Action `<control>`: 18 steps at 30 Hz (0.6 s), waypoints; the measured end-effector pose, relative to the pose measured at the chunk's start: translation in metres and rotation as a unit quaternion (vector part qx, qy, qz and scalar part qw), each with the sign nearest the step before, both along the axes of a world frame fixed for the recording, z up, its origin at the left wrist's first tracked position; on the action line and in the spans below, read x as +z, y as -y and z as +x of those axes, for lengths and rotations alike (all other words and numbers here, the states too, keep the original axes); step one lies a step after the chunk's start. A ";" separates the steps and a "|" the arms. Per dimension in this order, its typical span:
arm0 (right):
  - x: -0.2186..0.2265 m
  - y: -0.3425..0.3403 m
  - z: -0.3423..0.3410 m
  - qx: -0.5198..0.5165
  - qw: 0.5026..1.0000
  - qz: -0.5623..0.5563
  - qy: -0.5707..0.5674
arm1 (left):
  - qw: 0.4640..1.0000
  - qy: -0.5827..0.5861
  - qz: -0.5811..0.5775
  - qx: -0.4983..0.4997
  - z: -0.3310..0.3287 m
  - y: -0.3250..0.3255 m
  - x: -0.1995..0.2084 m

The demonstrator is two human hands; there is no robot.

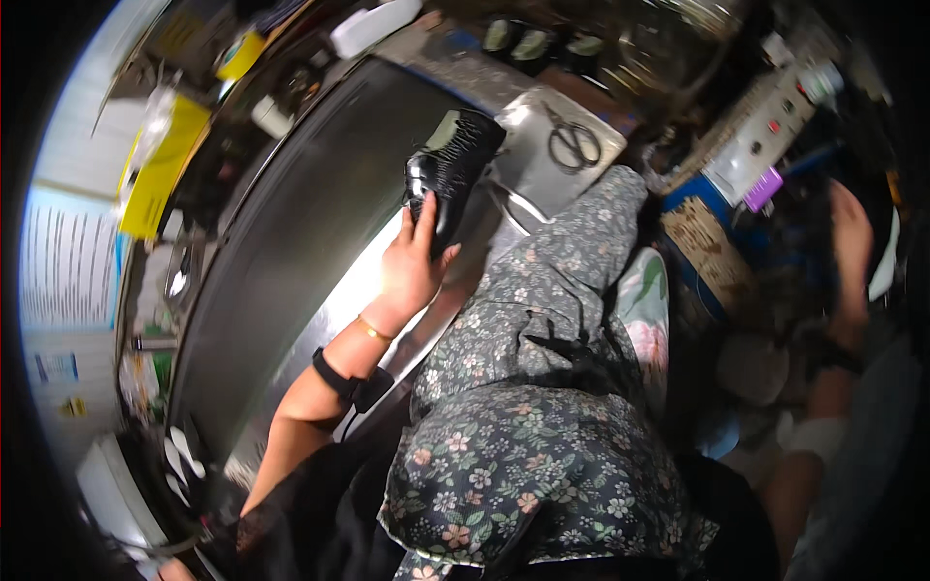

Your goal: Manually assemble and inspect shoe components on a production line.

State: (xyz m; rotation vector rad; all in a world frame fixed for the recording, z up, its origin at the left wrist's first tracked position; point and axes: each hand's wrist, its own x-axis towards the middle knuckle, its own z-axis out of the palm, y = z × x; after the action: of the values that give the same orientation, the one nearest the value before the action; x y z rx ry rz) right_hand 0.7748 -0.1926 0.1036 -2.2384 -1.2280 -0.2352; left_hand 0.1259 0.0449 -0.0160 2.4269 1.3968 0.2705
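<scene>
A glossy black shoe [455, 160] with crinkled sides lies over the far right part of a long dark flat surface [291, 194]. My left hand [415, 259] is at its near end, fingers along the shoe's surface and thumb on the other side, gripping it. Over on the far right, my right hand [851, 237] is raised, away from the shoe. Its fingers are blurred and partly in shade. Beside it is a pale curved thing [884, 259]; I cannot tell whether the hand touches it.
Black-handled scissors [573, 145] lie on a pale board [528, 155] just right of the shoe. A control box [760, 136] with red buttons and a purple object [763, 190] are at the right. Yellow bins [167, 165] line the left shelf. A flowered apron [523, 416] covers my lap.
</scene>
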 end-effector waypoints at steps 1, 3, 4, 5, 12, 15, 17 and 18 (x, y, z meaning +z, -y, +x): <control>0.014 0.029 0.048 -0.070 0.992 0.001 0.100 | 0.994 -0.056 0.094 -0.023 -0.009 0.007 -0.010; 0.041 0.090 0.128 -0.343 0.859 -0.234 0.299 | 0.980 -0.186 0.029 -0.058 -0.023 0.023 -0.031; 0.032 0.110 0.154 -0.252 0.953 -0.124 0.114 | 0.986 -0.149 0.039 -0.067 -0.025 0.030 -0.043; 0.027 0.126 0.175 -0.150 0.980 0.036 -0.126 | 0.988 -0.126 0.030 -0.080 -0.028 0.036 -0.052; 0.012 0.135 0.158 -0.302 0.946 0.073 0.096 | 0.984 0.156 0.012 -0.080 -0.022 0.066 -0.034; 0.023 0.120 0.128 -0.295 0.946 0.069 0.116 | 0.945 0.253 -0.142 -0.152 0.009 0.073 -0.003; 0.029 0.114 0.109 -0.275 0.952 0.092 0.098 | 0.917 0.254 -0.225 -0.212 0.036 0.071 0.012; 0.033 0.110 0.097 -0.259 0.956 0.122 0.069 | 0.904 0.282 -0.195 -0.256 0.054 0.071 0.016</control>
State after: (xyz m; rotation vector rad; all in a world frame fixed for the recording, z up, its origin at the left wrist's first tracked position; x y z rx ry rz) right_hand 0.8715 -0.3025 0.1363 -2.3079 -0.6082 -0.7135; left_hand 0.1803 -0.0257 -0.0001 2.0435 0.4817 0.4598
